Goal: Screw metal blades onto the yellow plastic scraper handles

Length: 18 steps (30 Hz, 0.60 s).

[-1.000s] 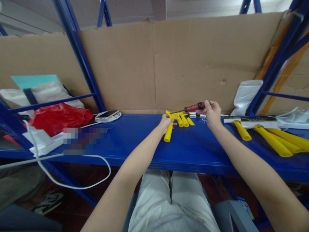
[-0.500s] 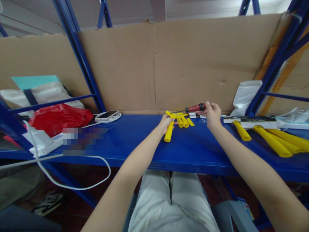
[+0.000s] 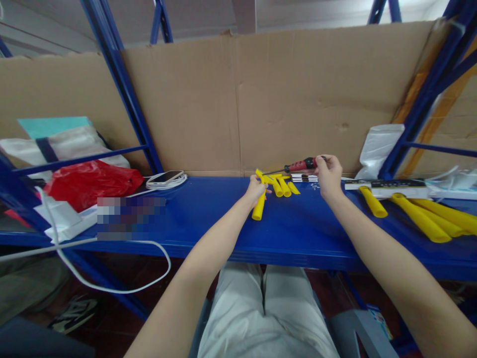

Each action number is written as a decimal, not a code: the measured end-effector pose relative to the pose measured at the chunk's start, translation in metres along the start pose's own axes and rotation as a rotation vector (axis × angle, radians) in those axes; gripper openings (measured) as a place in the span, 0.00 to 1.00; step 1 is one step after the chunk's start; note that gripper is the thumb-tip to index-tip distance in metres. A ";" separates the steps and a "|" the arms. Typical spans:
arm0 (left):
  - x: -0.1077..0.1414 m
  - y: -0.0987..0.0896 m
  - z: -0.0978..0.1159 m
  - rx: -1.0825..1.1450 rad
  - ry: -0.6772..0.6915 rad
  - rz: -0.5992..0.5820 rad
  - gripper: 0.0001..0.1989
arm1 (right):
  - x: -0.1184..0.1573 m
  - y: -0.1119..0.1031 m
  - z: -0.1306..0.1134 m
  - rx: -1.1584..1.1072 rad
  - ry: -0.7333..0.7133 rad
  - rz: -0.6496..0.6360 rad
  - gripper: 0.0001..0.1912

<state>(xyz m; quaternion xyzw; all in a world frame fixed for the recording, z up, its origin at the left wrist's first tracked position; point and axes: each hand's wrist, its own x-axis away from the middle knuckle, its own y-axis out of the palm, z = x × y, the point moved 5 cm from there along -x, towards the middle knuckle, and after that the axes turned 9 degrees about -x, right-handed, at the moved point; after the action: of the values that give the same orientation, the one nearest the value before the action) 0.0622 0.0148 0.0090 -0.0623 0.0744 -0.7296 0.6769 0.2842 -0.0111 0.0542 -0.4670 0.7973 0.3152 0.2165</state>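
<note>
Blue metal shelving (image 3: 179,209), brown cardboard backing (image 3: 186,99), dark red floor (image 3: 108,318)

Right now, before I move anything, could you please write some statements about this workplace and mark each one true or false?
1. The right hand holds a red and black screwdriver. True.
2. The left hand is empty. False: the left hand holds a yellow tube.
3. A cardboard sheet stands behind the blue table. True.
4. The red plastic bag is on the person's right. False: the red plastic bag is on the left.
5. The screwdriver's shaft points to the person's right. False: it points left, toward the yellow tube.
</note>
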 end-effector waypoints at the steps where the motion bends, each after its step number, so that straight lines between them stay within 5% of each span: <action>1: 0.000 0.000 0.000 -0.025 0.000 0.005 0.22 | 0.001 0.001 -0.002 0.010 -0.010 0.004 0.21; 6: -0.001 -0.001 -0.001 -0.089 0.017 0.028 0.23 | 0.007 0.001 -0.006 0.129 -0.036 -0.023 0.15; 12: -0.001 -0.002 0.001 -0.109 0.063 0.033 0.20 | 0.008 -0.006 -0.016 0.387 -0.177 0.012 0.22; 18: -0.001 -0.003 0.001 -0.125 0.076 0.045 0.20 | -0.001 -0.008 -0.001 0.299 -0.093 0.012 0.20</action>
<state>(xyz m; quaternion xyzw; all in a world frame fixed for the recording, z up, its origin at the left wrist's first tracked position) 0.0593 0.0160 0.0106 -0.0749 0.1469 -0.7100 0.6846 0.2918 -0.0138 0.0533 -0.4096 0.8272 0.2158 0.3184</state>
